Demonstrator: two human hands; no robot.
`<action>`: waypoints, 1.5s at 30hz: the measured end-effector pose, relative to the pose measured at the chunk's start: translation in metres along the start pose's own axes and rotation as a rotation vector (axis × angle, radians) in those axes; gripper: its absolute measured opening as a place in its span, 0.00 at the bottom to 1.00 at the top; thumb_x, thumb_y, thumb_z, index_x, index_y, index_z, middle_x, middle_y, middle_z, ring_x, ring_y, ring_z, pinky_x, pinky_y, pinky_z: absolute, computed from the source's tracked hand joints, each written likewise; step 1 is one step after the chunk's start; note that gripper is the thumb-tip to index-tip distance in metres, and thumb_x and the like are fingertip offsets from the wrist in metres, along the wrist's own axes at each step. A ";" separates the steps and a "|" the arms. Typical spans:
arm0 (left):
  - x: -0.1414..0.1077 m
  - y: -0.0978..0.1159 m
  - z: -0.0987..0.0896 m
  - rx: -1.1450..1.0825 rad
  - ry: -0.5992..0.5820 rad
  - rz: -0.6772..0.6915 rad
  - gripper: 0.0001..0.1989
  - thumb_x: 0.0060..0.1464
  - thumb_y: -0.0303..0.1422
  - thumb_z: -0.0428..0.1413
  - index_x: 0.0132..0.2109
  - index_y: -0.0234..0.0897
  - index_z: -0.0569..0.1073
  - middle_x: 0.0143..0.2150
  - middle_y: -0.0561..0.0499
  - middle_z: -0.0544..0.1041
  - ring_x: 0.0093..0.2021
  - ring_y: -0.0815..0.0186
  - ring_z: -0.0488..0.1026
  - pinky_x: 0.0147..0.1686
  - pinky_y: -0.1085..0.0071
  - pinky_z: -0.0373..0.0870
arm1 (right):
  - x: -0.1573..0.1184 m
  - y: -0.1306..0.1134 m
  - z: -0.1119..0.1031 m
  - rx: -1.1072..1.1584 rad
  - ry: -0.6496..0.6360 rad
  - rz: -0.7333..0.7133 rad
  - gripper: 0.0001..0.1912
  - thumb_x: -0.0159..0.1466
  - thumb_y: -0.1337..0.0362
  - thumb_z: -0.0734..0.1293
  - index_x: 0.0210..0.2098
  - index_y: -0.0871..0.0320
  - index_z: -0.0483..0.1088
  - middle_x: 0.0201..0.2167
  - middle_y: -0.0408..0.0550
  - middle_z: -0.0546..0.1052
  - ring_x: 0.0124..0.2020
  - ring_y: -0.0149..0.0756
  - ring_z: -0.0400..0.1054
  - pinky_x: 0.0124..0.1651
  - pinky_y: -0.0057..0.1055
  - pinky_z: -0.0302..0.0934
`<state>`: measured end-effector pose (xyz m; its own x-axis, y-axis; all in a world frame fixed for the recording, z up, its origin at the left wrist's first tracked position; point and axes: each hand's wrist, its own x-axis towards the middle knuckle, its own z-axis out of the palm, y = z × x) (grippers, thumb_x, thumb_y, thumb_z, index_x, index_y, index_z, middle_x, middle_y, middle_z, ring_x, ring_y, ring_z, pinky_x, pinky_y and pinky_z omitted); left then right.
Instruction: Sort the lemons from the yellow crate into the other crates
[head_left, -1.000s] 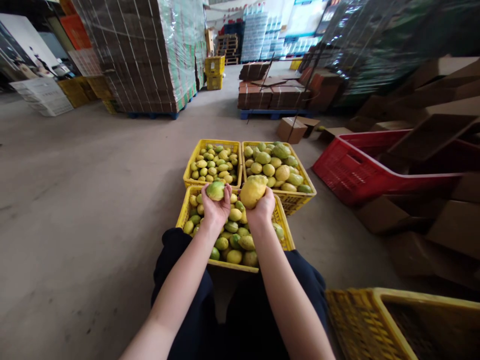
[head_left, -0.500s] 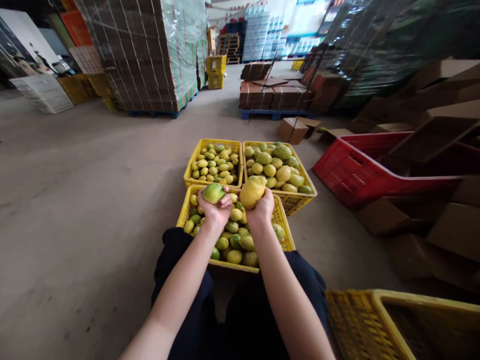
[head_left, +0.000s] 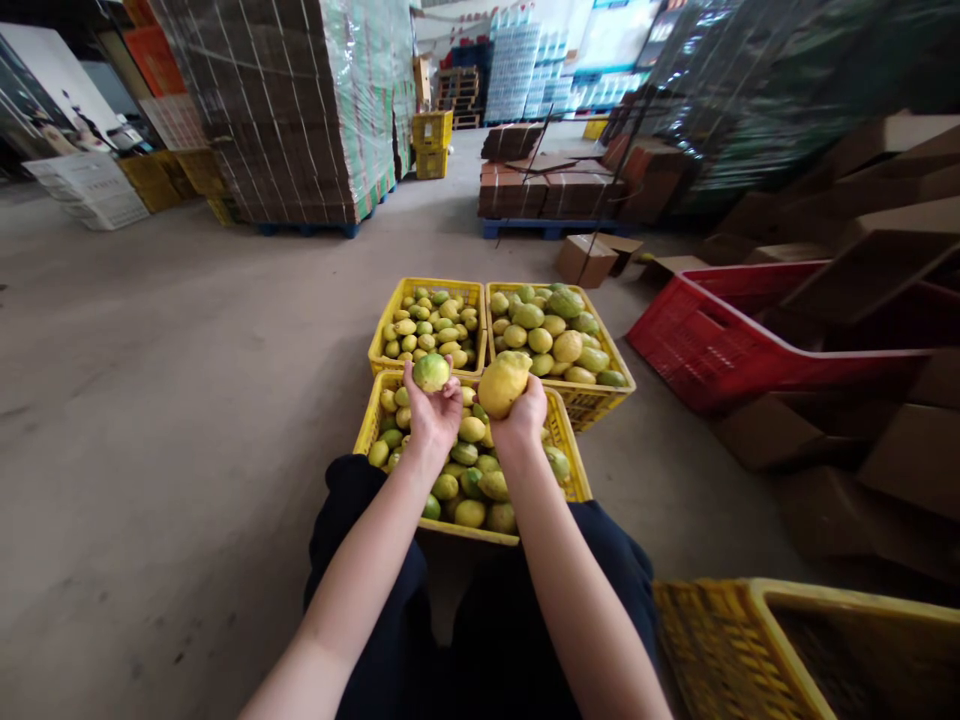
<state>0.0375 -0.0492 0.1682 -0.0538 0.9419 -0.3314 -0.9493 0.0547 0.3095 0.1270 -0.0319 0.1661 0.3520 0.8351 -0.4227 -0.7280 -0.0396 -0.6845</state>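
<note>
Between the fingers of my left hand is a small green lemon, held upright above the near yellow crate. My right hand grips a larger yellow lemon with a knobby end. Both fruits are side by side, apart from each other. Green and yellow lemons fill the near crate under my wrists, and my forearms hide part of them. Behind it, the far left crate holds smaller lemons, and the far right crate holds larger ones.
To the right stands a red crate among cardboard boxes. Another yellow crate is at my lower right. Wrapped pallet stacks rise at the back left, and flat cardboard bundles lie on a blue pallet ahead.
The green lemon has turned in my left hand, so a rounder end faces me, and the fingers have shifted around it. My right hand with the yellow lemon has barely moved.
</note>
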 end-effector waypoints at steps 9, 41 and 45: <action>0.002 -0.004 0.001 -0.005 0.001 -0.033 0.14 0.64 0.42 0.53 0.45 0.36 0.74 0.31 0.52 0.71 0.20 0.77 0.58 0.18 0.82 0.59 | -0.002 -0.001 0.001 0.029 0.033 0.027 0.11 0.65 0.59 0.57 0.29 0.54 0.65 0.18 0.35 0.69 0.18 0.31 0.65 0.30 0.31 0.70; 0.003 -0.003 0.001 0.018 0.062 -0.018 0.11 0.65 0.38 0.52 0.40 0.36 0.74 0.30 0.52 0.75 0.19 0.76 0.62 0.19 0.81 0.62 | 0.000 0.002 -0.001 0.038 0.002 0.040 0.10 0.64 0.59 0.59 0.29 0.54 0.66 0.18 0.36 0.70 0.17 0.31 0.67 0.26 0.29 0.71; 0.004 -0.002 -0.001 -0.002 0.038 -0.018 0.13 0.64 0.40 0.53 0.39 0.34 0.74 0.31 0.50 0.75 0.20 0.76 0.63 0.21 0.79 0.62 | -0.002 0.000 0.000 0.035 0.029 0.064 0.10 0.64 0.61 0.58 0.28 0.54 0.65 0.17 0.36 0.70 0.17 0.31 0.67 0.26 0.30 0.71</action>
<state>0.0393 -0.0464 0.1649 -0.0485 0.9276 -0.3705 -0.9508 0.0707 0.3015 0.1263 -0.0335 0.1676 0.3202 0.8154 -0.4822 -0.7694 -0.0731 -0.6346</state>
